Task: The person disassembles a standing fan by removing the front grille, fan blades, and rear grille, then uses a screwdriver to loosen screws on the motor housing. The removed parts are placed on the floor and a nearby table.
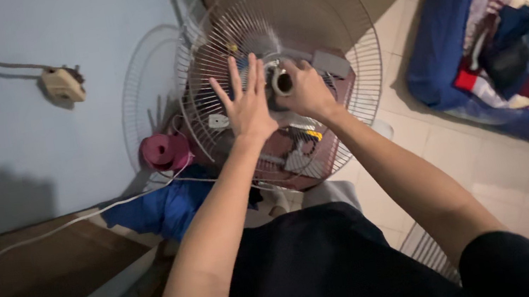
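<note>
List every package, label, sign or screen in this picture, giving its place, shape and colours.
No packages, signs or screens show.
White tag: small pale patch behind the fan guard, just left of the left hand.
Yellow sticker: small patch on the fan body, below the right hand.

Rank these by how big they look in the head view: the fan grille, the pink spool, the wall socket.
1. Fan grille, by far the largest.
2. Pink spool.
3. Wall socket, close to the spool in size, so the order of these two is unsure.
</note>
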